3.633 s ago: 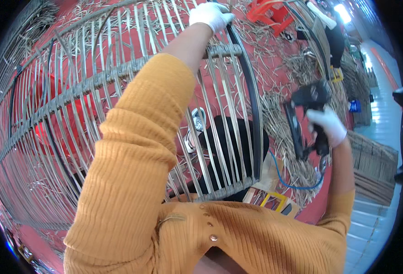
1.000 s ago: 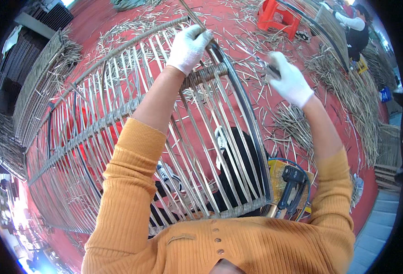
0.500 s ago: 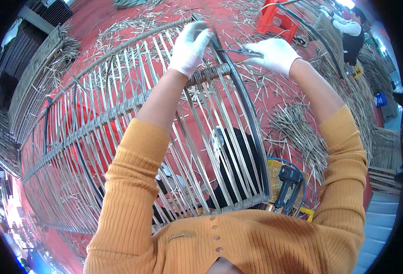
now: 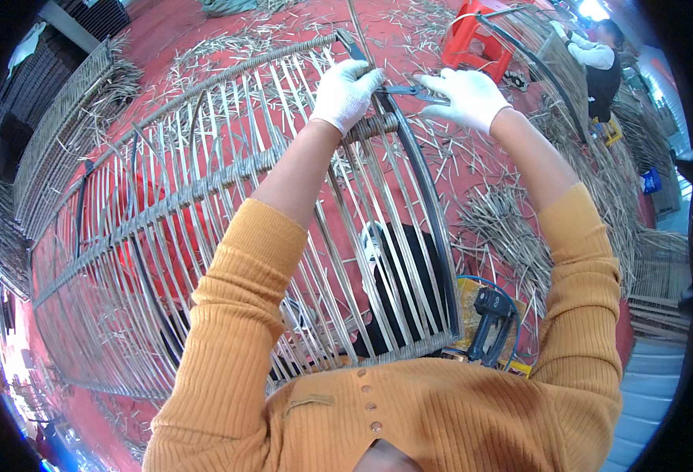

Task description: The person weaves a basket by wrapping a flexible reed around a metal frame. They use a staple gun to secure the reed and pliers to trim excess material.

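Note:
A large curved panel of pale woven strips on a dark frame (image 4: 427, 200) lies before me, under both arms. At its far right corner my white-gloved left hand (image 4: 343, 94) is closed, thumb and fingers together around a long thin strip (image 4: 357, 27) that sticks up past the panel. Just to the right, my gloved right hand (image 4: 466, 98) grips a small pair of dark shears (image 4: 411, 91). Their blades point left, close beside the left fingertips and the dark edge bar. Whether the blades touch the strip I cannot tell.
Cut strips litter the red floor, with a thick pile (image 4: 503, 228) at right. A dark staple-gun-like tool (image 4: 494, 315) with a blue hose lies near my right elbow. A red stool (image 4: 480, 39) stands at far right; beyond it another person (image 4: 600, 67) works. Stacked panels (image 4: 63, 130) line the left.
My left hand has moved right and slightly nearer, toward the shears. A long strip now rises from it. The shears have shifted slightly, and the view has tilted a little.

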